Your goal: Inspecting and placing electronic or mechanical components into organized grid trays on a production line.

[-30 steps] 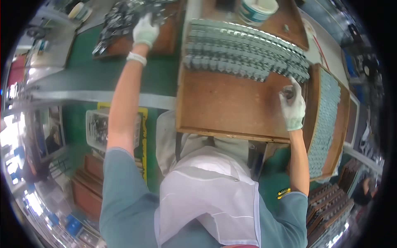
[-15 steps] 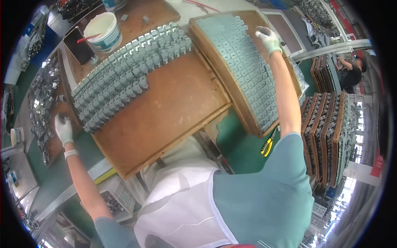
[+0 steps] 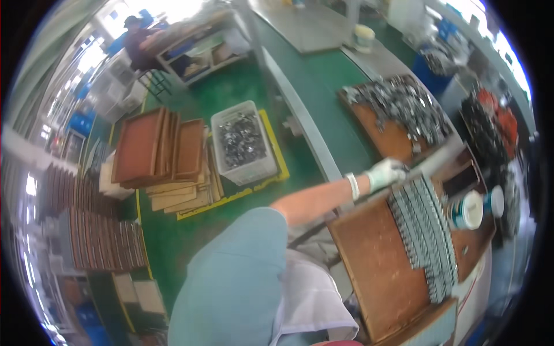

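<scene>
Left grip (image 3: 386, 174) — grey parts (image 3: 424, 229) just beside, apparently.

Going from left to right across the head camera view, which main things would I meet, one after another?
Reddish-brown rectangular trays, white plastic basket of shiny metal parts, left hand in a white glove, white-and-teal round bucket nearest the rows of small grey parts.
</scene>
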Tool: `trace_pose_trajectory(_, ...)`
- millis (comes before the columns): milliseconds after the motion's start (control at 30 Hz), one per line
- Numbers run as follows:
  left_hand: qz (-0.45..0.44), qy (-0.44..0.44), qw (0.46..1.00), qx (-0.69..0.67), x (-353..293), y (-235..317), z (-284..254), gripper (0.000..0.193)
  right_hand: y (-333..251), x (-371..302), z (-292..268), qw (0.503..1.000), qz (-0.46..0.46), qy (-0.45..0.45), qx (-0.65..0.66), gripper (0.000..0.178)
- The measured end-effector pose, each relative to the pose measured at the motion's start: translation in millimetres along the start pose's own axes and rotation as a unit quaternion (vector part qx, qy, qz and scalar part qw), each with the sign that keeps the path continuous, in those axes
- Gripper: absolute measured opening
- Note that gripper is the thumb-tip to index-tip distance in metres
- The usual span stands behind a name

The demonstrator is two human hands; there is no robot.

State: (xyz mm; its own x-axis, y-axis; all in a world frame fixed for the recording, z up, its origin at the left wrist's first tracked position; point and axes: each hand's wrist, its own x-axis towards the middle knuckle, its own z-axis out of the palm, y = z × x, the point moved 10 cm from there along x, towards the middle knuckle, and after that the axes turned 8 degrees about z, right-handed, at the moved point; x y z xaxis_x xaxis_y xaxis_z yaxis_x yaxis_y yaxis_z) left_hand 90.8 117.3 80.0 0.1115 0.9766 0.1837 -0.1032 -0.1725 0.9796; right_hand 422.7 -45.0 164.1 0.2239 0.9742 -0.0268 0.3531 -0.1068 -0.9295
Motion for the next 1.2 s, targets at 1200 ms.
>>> trace_pose_trajectory(1200,-0.264,-0.313,0.911,-0.046,-177.0,5.3,129.9,0.042,17.3,-95.3,92.3,0.992,0.048,-0.088,-0.074,0.022)
